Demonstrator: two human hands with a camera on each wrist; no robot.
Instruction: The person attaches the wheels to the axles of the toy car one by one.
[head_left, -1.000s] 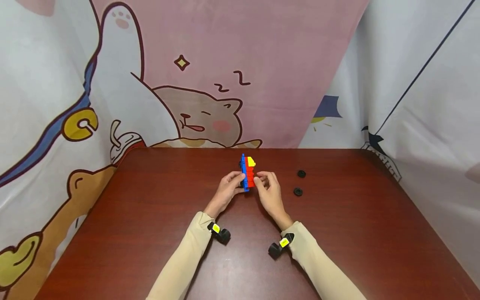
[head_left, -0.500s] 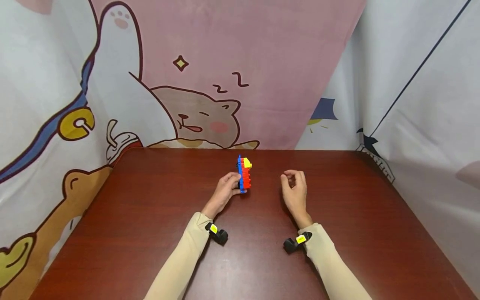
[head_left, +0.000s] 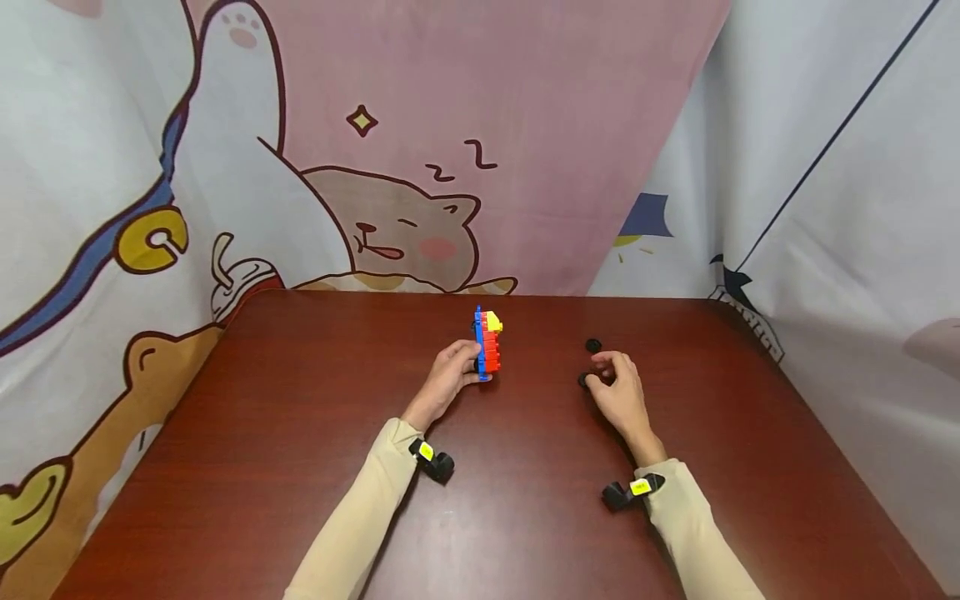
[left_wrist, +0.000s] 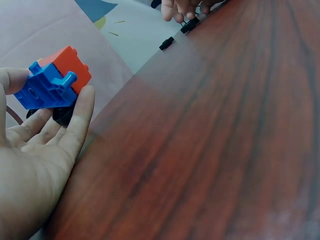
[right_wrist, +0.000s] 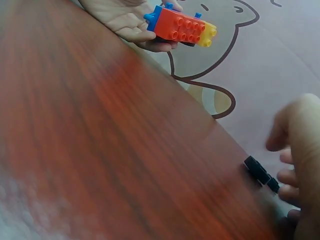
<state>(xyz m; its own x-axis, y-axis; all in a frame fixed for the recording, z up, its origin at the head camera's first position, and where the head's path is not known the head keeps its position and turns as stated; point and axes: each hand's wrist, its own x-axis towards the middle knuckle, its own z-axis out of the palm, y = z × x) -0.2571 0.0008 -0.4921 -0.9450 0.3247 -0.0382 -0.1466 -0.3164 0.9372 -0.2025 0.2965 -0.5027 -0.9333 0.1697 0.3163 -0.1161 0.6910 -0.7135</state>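
In the head view my left hand [head_left: 441, 382] grips a building-block car [head_left: 491, 348], held on end above the table. It has a blue wheeled base [left_wrist: 47, 90], red bricks [right_wrist: 180, 26] and a yellow brick [right_wrist: 207, 35]. A black wheel [left_wrist: 64, 115] sits under the base, against the fingers in the left wrist view. My right hand [head_left: 622, 400] reaches down to a loose black wheel [head_left: 582, 380], with bent fingers and thumb right beside it; no grip on it shows. Another loose wheel [head_left: 593, 345] lies just beyond. The fingertips are partly hidden.
The brown wooden table [head_left: 480, 500] reaches back to a cartoon-printed cloth [head_left: 555, 167], which also hangs along both sides. Each wrist carries a small black camera, one on the left [head_left: 435, 463] and one on the right [head_left: 628, 493].
My right hand has left the car and moved right to the nearer loose wheel. My left hand still holds the car in about the same place.
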